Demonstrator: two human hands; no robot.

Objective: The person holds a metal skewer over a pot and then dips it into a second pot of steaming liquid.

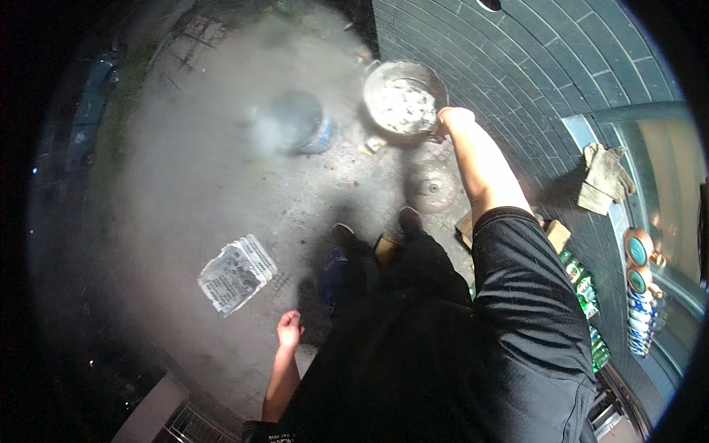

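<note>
A round metal pot [407, 71], holding whitish ash-like lumps [407, 105], is at the upper right beside the tiled wall. My right hand [451, 119] grips it at the side nearest me, with that arm stretched forward. Low on the left, my left hand [289, 329] hangs by my body with its fingers curled in, and nothing shows in it. Left of the pot stands a blue drum [318, 135], its top blurred by thick pale smoke [266, 122]. On the ground below the pot lies a round metal lid [433, 188].
A white plastic crate-like tray [238, 274] with dark stains lies on the ground at left. Work gloves [606, 177] rest on the window ledge at right, near cans [641, 321]. Green bottles [584, 290] stand along the wall. A cardboard box [465, 230] is near my right foot.
</note>
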